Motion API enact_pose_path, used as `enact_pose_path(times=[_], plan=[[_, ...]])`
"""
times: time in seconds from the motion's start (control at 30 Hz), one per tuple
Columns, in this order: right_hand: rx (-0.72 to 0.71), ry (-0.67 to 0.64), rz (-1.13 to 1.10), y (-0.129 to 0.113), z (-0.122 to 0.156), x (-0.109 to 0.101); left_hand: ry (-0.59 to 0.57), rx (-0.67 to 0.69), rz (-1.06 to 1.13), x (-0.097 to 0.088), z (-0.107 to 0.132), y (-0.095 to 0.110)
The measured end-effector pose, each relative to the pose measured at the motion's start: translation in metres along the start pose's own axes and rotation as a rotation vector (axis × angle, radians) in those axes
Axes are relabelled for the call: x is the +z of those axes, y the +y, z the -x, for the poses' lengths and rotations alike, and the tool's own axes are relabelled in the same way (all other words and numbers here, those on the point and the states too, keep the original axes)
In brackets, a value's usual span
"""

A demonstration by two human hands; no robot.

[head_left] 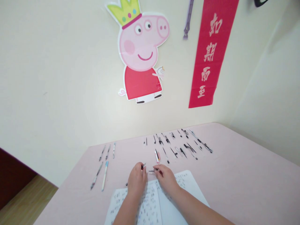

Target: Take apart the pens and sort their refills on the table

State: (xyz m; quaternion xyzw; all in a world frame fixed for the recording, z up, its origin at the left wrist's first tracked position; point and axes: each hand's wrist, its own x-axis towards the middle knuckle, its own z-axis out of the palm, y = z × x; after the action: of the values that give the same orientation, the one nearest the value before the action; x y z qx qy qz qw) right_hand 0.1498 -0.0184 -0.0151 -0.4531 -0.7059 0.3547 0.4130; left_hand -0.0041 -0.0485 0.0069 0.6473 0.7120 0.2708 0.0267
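Pink tabletop fills the lower half of the head view, pushed into a corner of cream wall. Both hands rest over an open notebook whose white pages carry handwriting. The left hand is closed on a small dark pen part that sticks out past its fingertips, thin and short, with a pale glint at its end. The right hand pinches another thin dark piece that points left toward the left hand; the two pieces lie near each other but apart. Both are too small to tell which part of a pen each is. They sit just beyond the notebook's far edge, above the table's middle.

Left of the hands lie two whole pens side by side, one dark and one white with a blue end, and three more pens lie farther back. Behind the hands a white and pink pen lies close by, and beyond it a long scatter of parts, black and clear, runs in loose rows toward the wall.

On the wall hang a cartoon pig in a red dress and green crown, and a red banner with pale characters. Wooden floor shows at the lower left.
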Motion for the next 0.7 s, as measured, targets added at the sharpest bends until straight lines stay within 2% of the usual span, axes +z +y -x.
enact_pose_path(times=[0.13,0.27,0.4,0.57,0.7], plan=[[0.005,-0.078,0.199,-0.0056,0.0047,-0.0008,0.01,0.058,0.056,0.0007,-0.0003,0.0012],[-0.033,-0.088,0.278,-0.0084,0.0061,-0.002,0.012,0.148,0.137,0.0024,-0.0004,0.0018],[-0.04,-0.039,0.224,-0.009,0.0057,-0.0027,0.018,0.209,0.237,0.0053,-0.001,0.0009],[0.033,0.081,0.095,-0.0085,0.0017,-0.0034,-0.034,0.265,0.292,0.0038,-0.001,0.0042],[0.05,0.025,0.049,-0.0072,-0.001,-0.0042,-0.045,0.319,0.241,0.0002,0.0004,0.0089]])
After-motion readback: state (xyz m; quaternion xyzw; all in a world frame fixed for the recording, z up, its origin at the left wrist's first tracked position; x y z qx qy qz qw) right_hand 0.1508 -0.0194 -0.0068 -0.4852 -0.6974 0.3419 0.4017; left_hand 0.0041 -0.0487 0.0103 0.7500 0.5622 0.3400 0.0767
